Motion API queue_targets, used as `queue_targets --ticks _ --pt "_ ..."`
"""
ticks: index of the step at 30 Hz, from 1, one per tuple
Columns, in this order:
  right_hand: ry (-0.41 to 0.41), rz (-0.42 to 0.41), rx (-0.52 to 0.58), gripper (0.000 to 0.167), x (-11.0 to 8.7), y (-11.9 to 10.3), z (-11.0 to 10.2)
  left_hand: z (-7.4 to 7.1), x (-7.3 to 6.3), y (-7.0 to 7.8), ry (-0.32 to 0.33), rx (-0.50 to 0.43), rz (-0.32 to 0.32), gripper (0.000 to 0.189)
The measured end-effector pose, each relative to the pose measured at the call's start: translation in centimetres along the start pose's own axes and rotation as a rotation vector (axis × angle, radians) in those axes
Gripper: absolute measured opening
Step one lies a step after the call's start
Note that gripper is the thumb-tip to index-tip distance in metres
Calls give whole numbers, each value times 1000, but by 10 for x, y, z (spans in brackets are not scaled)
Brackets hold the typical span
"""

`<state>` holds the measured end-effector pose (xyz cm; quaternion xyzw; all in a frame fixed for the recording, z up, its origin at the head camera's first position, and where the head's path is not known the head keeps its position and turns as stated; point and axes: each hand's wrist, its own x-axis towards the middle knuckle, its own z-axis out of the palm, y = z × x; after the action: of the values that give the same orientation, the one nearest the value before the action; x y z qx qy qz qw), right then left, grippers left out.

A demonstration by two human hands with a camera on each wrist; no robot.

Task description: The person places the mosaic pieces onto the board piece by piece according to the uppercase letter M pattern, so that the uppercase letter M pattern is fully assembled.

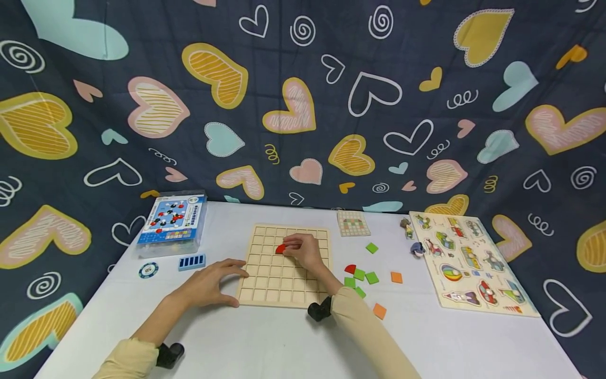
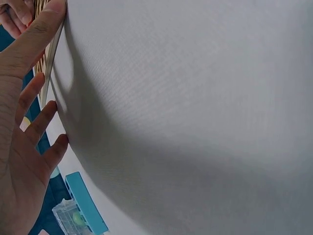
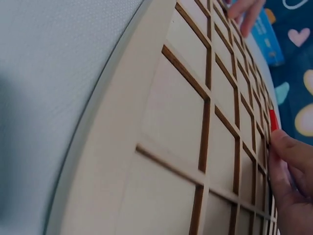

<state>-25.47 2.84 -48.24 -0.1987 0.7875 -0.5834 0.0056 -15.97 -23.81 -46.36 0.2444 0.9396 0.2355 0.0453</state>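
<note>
- The right hand [image 1: 304,251] pinches a red piece [image 1: 281,249] between thumb and fingertips over the upper middle of the wooden board; whether the piece touches the board is hard to tell.
- The left hand [image 1: 210,281] grips nothing; its fingers are spread, the thumb at the board's near left corner and the fingertips along its left edge.
- The wooden board [image 1: 249,295] lies flat on the white table [image 1: 265,342], its face divided into square compartments.
- Just right of the board, a second red piece [image 1: 350,269] lies near a loose cluster of four green squares [image 1: 372,277]; a fifth lies farther back.
- Two orange squares [image 1: 396,277] lie to the right of that cluster.
- Behind these is a patterned card [image 1: 353,223].
- Left of the board are a blue slotted block [image 1: 191,262], a round chip [image 1: 149,270] and, behind them, a box [image 1: 170,221].
- Far right is a picture puzzle [image 1: 444,300], with two small figures [image 1: 417,249] at its left edge.
- A dark heart-patterned cloth [image 1: 279,145] hangs behind the table.
</note>
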Motion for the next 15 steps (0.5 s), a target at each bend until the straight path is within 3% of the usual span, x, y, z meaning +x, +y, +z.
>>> queue_targets --ticks 7,15 --pt "-7 52 29 31 6 -5 14 0 0 -1 -10 -18 9 61" --pt "-28 29 23 29 11 -8 26 2 0 -3 -2 -14 4 61"
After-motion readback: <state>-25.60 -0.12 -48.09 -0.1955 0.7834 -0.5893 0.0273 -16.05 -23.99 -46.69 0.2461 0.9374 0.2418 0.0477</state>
